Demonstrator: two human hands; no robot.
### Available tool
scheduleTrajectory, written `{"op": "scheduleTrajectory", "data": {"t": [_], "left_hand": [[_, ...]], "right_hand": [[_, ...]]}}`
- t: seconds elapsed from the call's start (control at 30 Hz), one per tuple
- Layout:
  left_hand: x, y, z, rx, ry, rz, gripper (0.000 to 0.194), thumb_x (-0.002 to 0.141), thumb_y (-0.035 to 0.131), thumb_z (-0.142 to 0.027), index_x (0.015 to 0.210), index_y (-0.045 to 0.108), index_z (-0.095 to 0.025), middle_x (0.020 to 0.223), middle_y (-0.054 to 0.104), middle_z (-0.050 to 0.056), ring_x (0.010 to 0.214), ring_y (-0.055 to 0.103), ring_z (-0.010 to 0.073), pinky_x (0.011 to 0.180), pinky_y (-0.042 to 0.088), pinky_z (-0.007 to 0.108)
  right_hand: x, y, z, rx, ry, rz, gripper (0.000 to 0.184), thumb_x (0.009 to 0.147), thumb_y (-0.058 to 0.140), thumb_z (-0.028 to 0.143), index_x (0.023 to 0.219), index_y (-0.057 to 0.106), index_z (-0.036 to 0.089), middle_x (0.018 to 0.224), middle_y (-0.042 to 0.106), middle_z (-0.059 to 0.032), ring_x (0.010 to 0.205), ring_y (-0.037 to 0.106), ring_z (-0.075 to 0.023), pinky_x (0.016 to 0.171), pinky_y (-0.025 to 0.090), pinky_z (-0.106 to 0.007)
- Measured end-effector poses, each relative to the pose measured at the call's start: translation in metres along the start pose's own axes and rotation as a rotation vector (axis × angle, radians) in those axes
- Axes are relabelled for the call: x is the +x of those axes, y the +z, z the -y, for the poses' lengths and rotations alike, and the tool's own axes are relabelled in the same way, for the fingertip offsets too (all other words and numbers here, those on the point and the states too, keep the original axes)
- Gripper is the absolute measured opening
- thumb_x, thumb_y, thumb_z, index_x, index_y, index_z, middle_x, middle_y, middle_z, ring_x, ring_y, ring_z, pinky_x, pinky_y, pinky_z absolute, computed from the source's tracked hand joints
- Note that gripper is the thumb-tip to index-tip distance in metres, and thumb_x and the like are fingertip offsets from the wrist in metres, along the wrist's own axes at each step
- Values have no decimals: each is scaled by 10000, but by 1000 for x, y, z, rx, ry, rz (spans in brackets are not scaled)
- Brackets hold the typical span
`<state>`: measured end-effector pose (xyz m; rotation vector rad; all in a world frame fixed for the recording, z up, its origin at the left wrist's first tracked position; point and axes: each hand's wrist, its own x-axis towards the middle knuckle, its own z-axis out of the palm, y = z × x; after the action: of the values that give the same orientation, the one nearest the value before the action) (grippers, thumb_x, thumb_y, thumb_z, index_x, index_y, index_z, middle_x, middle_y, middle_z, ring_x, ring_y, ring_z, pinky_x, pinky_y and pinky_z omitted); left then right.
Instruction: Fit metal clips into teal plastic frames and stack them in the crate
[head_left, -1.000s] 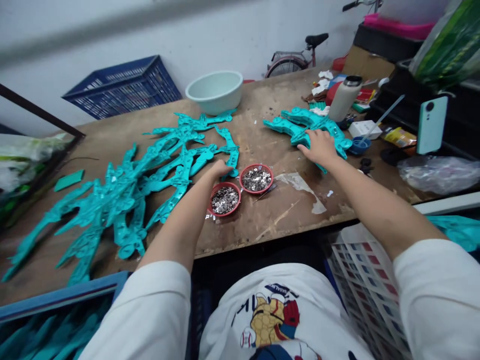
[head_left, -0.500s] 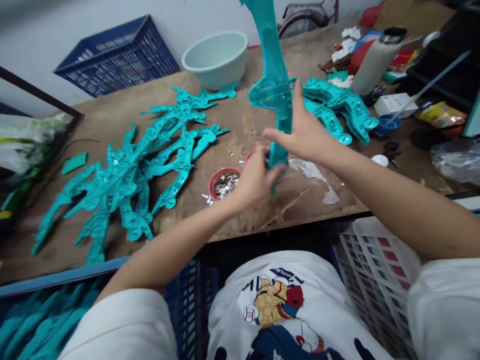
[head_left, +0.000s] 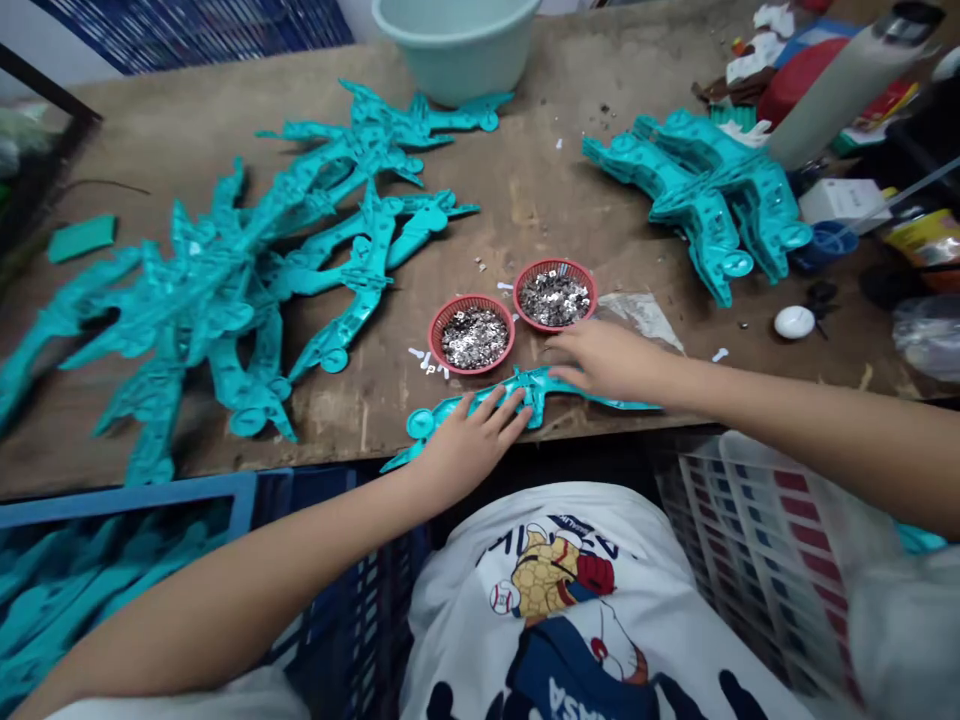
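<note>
A long teal plastic part (head_left: pixel 541 388) lies along the front edge of the table, its ribbed and clipped side up. My left hand (head_left: pixel 469 440) rests on its left half with the fingers spread. Over its right half is my right hand (head_left: pixel 604 358), fingers loosely bent and apart from the thumb, close to the rim of the right red basket (head_left: pixel 592 312). Beside that stands the left red basket (head_left: pixel 433 345). Both baskets hold many small shiny metal clips (head_left: pixel 476 338). Whether my right fingertips touch a clip cannot be seen.
A tangled heap of teal parts (head_left: pixel 247 270) spreads over the left of the table. More teal parts (head_left: pixel 697 195) are stacked at the right, near a bottle (head_left: pixel 847 90). A pale green basin (head_left: pixel 461 50) stands at the back. Crates (head_left: pixel 247 500) stand below the front edge.
The teal part, held upright in the air before, now lies flat at the table's front edge. My left hand has flattened onto it; my right hand has come down beside the right basket.
</note>
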<state>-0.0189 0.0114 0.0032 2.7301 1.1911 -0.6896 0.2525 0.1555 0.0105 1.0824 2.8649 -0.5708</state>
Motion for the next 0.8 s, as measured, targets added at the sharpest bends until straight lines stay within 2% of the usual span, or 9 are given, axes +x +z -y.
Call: {"op": "scheduleTrajectory", "data": {"t": [0.07,0.13,0.23,0.33,0.4,0.5,0.6,0.67,0.8], "left_hand": [[3,-6,3,-26,2,71,848,1219,866,-275,2006,565,-181,2081,448,241,1902,574,482,1429,678,630],[4,-15,7,-51,44,48,777,1232,866,-309,1949,627,-133,2044,525,273,1863,626,486,1401,693,607],[5,-26,19,-123,128,-83,409,1275,735,-206,1665,836,-134,1777,812,244,1629,817,400,1259,746,498],[10,-28,34,-214,167,-245,264,1286,650,-171,1406,885,-158,1496,890,200,1351,875,341,1150,746,454],[17,-24,44,-256,147,-333,259,1287,655,-217,1392,880,-144,1505,875,218,1390,853,368,1221,718,491],[28,-11,60,-310,-40,-400,425,1253,745,-311,1619,823,-110,1804,751,283,1728,697,475,1442,588,617],[37,6,73,-332,-227,-301,631,1247,786,-437,1752,752,-60,1957,621,324,1882,543,542,1549,443,679],[43,16,80,-323,-258,-235,636,1258,767,-490,1708,784,-40,1903,678,321,1852,586,532,1555,420,646],[50,25,88,-349,-262,-275,552,1279,688,-513,1601,868,-102,1793,788,241,1755,694,456,1542,413,582]], "right_hand": [[23,-15,-8,-133,68,-42,341,1284,664,244,1350,970,111,1390,935,-258,1385,858,-454,1204,646,-540],[49,-22,-20,-206,173,-99,374,1269,632,202,1333,992,125,1399,933,-258,1411,827,-474,1213,632,-571],[85,-13,-41,-192,302,-91,348,1222,697,207,1353,1014,147,1373,942,-250,1374,826,-506,1187,649,-607],[105,8,-61,-143,341,-87,336,1175,736,225,1347,1016,156,1353,949,-229,1357,834,-500,1217,646,-608],[109,17,-72,-99,323,-114,342,1148,730,233,1332,1009,160,1325,953,-209,1324,845,-483,1228,647,-607],[105,19,-88,-34,282,-143,331,1102,729,256,1277,999,176,1263,944,-204,1249,854,-469,1202,670,-624],[98,13,-98,-29,254,-217,271,1067,776,321,1218,975,216,1282,927,-222,1288,838,-494,1221,678,-663],[91,9,-102,-23,268,-280,214,1057,811,362,1171,948,243,1252,923,-226,1279,843,-517,1234,683,-698],[74,2,-104,25,296,-359,177,1040,882,413,1146,902,274,1218,922,-222,1240,869,-543,1254,685,-753]]}}
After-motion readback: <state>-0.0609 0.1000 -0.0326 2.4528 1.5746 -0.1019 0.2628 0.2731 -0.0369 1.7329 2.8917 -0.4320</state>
